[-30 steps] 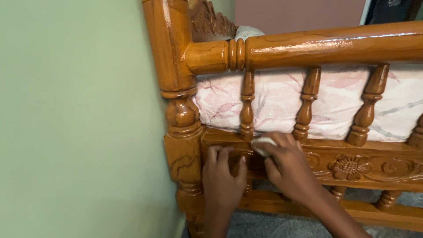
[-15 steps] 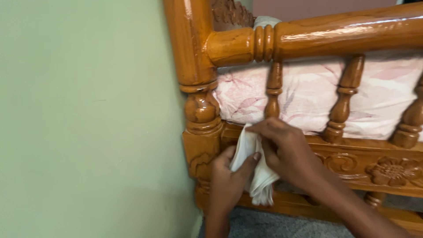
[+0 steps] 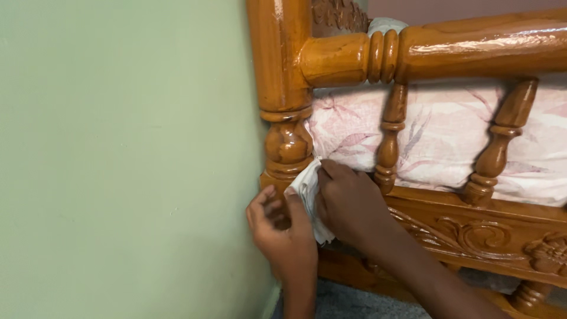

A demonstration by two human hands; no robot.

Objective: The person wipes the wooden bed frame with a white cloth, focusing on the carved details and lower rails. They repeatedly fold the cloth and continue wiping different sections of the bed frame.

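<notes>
White cloth (image 3: 307, 192), pinched by right hand (image 3: 348, 207) against bedpost (image 3: 286, 147) for wiping; left hand (image 3: 280, 227) half-curled, steadying post base, holding nothing

The wall (image 3: 118, 147) lies left of the bedpost (image 3: 282, 88), touching or nearly so. A rail (image 3: 460, 50) runs right from the post, with spindles (image 3: 388, 142) below it and the mattress (image 3: 443, 136) behind them. The cloth (image 3: 307, 195) sits against the post's base, between the left hand (image 3: 280, 230) (nearer the wall) and the right hand (image 3: 348, 204)
</notes>
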